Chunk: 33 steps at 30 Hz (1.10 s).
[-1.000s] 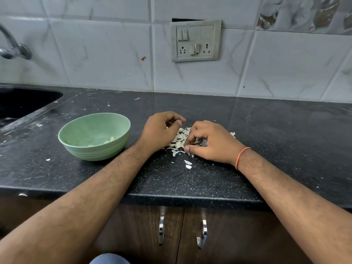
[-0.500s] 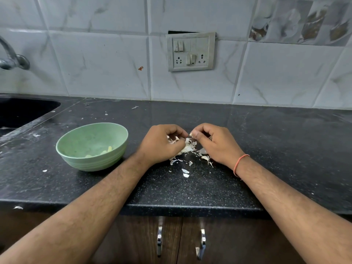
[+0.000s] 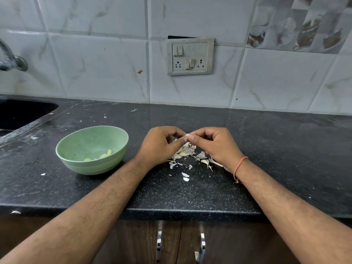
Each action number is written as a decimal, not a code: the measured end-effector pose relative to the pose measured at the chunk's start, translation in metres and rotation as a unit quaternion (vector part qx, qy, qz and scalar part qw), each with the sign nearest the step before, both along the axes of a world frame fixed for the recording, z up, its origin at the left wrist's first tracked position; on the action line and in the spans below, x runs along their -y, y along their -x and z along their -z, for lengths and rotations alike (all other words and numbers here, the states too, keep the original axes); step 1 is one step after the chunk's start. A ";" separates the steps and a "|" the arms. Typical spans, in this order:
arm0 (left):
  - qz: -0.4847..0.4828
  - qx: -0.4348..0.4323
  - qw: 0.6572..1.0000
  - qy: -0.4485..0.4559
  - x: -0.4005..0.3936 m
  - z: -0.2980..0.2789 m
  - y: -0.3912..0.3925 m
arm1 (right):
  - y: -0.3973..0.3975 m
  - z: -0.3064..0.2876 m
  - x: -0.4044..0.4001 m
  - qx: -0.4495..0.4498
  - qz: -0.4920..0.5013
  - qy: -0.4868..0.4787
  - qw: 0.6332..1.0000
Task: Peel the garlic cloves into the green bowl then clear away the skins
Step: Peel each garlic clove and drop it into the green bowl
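A green bowl (image 3: 76,147) stands on the black counter left of my hands, with a few peeled pale cloves (image 3: 105,154) inside. My left hand (image 3: 159,145) and my right hand (image 3: 215,145) meet fingertip to fingertip just above the counter, both pinching a small garlic clove (image 3: 187,135) that is mostly hidden by the fingers. Beneath and between the hands lies a heap of papery white garlic skins (image 3: 187,152).
Loose skin flakes (image 3: 185,177) lie nearer the counter's front edge (image 3: 190,212). A dark sink (image 3: 21,113) and a tap (image 3: 11,60) are at the far left. A switch plate (image 3: 189,56) sits on the tiled wall behind.
Both hands rose from the skin heap and came together, fingertips now pinching a clove above it. The camera view tilted up slightly.
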<state>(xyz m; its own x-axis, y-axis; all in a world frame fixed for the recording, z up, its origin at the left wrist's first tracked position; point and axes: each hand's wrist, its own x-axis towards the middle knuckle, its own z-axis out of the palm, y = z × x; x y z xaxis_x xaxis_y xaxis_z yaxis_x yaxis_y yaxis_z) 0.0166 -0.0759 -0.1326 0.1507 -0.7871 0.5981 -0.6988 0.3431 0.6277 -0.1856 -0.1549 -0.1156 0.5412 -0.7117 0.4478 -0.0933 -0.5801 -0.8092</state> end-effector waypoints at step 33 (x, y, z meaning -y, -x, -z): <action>-0.030 -0.027 0.999 0.020 0.001 -0.002 -0.003 | -0.009 -0.010 0.018 -0.087 -0.022 0.058 0.994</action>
